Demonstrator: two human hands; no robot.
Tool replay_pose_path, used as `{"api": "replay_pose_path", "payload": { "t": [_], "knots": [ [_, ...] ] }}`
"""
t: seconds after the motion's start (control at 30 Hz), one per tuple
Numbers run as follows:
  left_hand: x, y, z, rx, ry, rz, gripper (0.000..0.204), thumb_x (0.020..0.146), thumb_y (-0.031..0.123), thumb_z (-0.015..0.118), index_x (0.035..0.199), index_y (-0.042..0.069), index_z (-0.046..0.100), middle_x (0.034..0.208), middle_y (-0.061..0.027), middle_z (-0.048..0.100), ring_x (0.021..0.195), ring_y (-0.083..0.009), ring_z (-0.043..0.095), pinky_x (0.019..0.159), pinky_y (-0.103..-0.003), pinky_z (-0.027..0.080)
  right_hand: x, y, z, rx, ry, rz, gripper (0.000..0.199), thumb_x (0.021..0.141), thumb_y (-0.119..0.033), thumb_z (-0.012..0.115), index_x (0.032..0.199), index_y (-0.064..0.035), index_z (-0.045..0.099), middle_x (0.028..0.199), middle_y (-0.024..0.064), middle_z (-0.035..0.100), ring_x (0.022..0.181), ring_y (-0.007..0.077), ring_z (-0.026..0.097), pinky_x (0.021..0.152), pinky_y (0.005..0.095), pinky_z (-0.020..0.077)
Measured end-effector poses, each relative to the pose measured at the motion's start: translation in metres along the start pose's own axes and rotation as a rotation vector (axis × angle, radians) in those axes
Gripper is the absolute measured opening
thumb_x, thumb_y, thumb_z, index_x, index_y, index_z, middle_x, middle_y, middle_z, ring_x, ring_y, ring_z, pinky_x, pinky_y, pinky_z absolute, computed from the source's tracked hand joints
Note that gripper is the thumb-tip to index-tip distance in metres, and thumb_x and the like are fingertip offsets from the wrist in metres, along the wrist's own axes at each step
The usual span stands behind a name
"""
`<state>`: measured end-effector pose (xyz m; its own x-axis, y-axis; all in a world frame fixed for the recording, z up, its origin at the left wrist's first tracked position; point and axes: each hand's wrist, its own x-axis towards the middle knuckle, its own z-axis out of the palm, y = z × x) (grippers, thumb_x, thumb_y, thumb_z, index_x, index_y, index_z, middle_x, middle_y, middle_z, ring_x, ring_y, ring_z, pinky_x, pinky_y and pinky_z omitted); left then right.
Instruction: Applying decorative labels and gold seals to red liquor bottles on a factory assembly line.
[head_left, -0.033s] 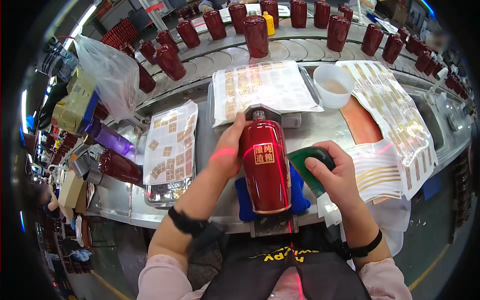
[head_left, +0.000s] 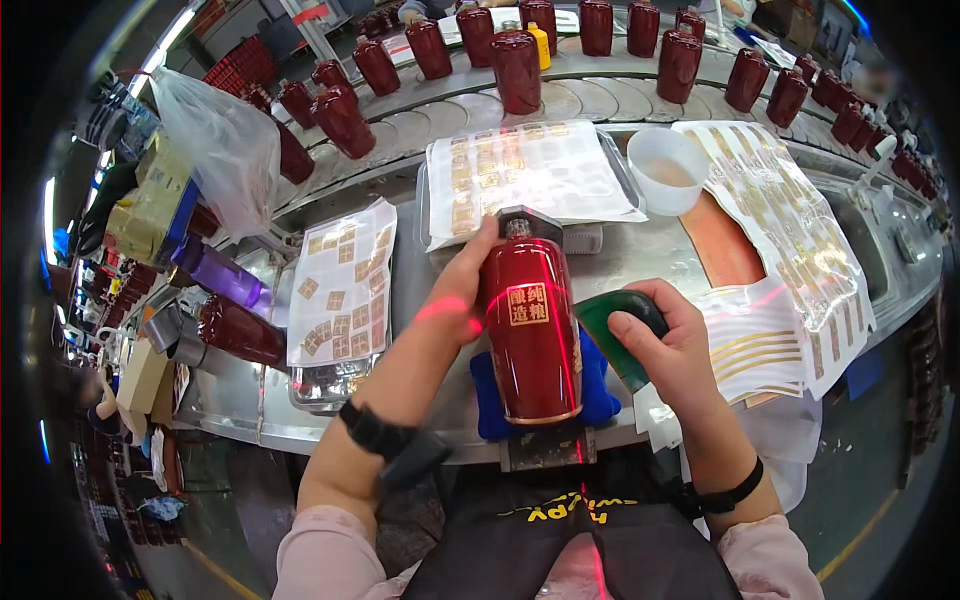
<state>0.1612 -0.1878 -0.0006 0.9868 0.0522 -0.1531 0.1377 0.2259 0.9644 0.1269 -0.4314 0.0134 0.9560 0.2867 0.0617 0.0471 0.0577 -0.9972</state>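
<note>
A glossy dark red bottle (head_left: 530, 370) leans back in front of me, its neck at a dark angular rest (head_left: 547, 235) and its base toward me. A gold square label is on its front, and red light lines cross it. My left hand (head_left: 463, 285) is closed around the bottle's left side near the shoulder, its fingers partly hidden behind. Just right of the bottle, my right hand (head_left: 672, 335) grips a green scraper (head_left: 598, 312), thumb on top. The blade's tip is close to the bottle; contact is unclear. Blue cloth (head_left: 487, 398) lies under the bottle.
Gold sticker sheets lie on a tray (head_left: 425, 215) behind the bottle, with more sheets (head_left: 345, 240) at left and strip sheets (head_left: 820, 250) at right. A white tub (head_left: 664, 196) stands behind. Red bottles (head_left: 515, 75) line the curved conveyor (head_left: 590, 97). Another bottle (head_left: 240, 332) lies left.
Several bottles on the conveyor have shifted very slightly to the right. My left forearm has moved a little, and the dark piece hanging at it has swung. Both hands keep their holds.
</note>
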Motion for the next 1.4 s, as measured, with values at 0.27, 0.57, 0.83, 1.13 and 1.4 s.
{"api": "replay_pose_path", "payload": {
  "t": [0.27, 0.57, 0.83, 1.13, 1.4],
  "knots": [
    [-0.01, 0.038, -0.015, -0.027, -0.266, -0.181, 0.025, 0.092, 0.026, 0.062, 0.103, 0.004, 0.066, 0.095, -0.0054, 0.069, 0.087, -0.0135, 0.065, 0.081, -0.028, 0.051, 0.004, -0.007, 0.002, -0.048, 0.057, 0.001, 0.019, 0.086, -0.009, 0.069, 0.102, -0.0017, 0.063, 0.085, 0.0044, 0.067, 0.075, 0.0082, 0.061, 0.066, 0.0231, 0.0489],
    [-0.065, 0.059, -0.019, 0.226, -0.007, 0.136, 0.022, 0.093, 0.023, 0.061, 0.103, 0.003, 0.062, 0.097, -0.0025, 0.066, 0.087, -0.0085, 0.062, 0.078, -0.024, 0.048, -0.021, -0.036, 0.061, -0.683, -0.522, -1.212, 0.025, 0.067, -0.016, 0.068, 0.091, -0.0142, 0.064, 0.08, -0.0005, 0.054, 0.07, 0.0154, 0.053, 0.069, 0.034, 0.039],
    [-0.09, 0.084, -0.018, 0.37, -0.075, 0.051, 0.018, 0.093, 0.018, 0.058, 0.107, 0.008, 0.061, 0.09, 0.0025, 0.062, 0.079, -0.0042, 0.058, 0.071, -0.02, 0.046, 0.0, -0.024, 0.044, -0.568, 0.133, -1.177, 0.027, 0.066, -0.004, 0.071, 0.09, -0.0106, 0.062, 0.087, 0.0041, 0.059, 0.079, 0.0231, 0.055, 0.072, 0.0385, 0.0407],
    [-0.183, 0.077, 0.004, 0.989, 0.12, 0.724, 0.018, 0.084, 0.012, 0.071, 0.099, 0.004, 0.065, 0.084, 0.0018, 0.06, 0.075, -0.0061, 0.053, 0.066, -0.022, 0.041, -0.048, -0.037, -0.005, -0.2, -0.332, -0.717, 0.027, 0.069, -0.004, 0.071, 0.094, 0.0, 0.06, 0.086, 0.0141, 0.058, 0.075, 0.0246, 0.055, 0.068, 0.0343, 0.046],
    [-0.399, 0.059, -0.058, 0.54, 0.853, 0.602, 0.018, 0.093, 0.015, 0.064, 0.106, 0.003, 0.06, 0.087, 0.0006, 0.062, 0.073, -0.0032, 0.054, 0.063, -0.018, 0.042, -0.042, -0.047, 0.039, -0.158, -0.424, -0.616, 0.046, 0.099, -0.02, 0.049, 0.137, 0.0056, 0.041, 0.142, 0.0237, 0.042, 0.11, 0.0297, 0.059, 0.089, 0.0401, 0.0546]
  ]
}}
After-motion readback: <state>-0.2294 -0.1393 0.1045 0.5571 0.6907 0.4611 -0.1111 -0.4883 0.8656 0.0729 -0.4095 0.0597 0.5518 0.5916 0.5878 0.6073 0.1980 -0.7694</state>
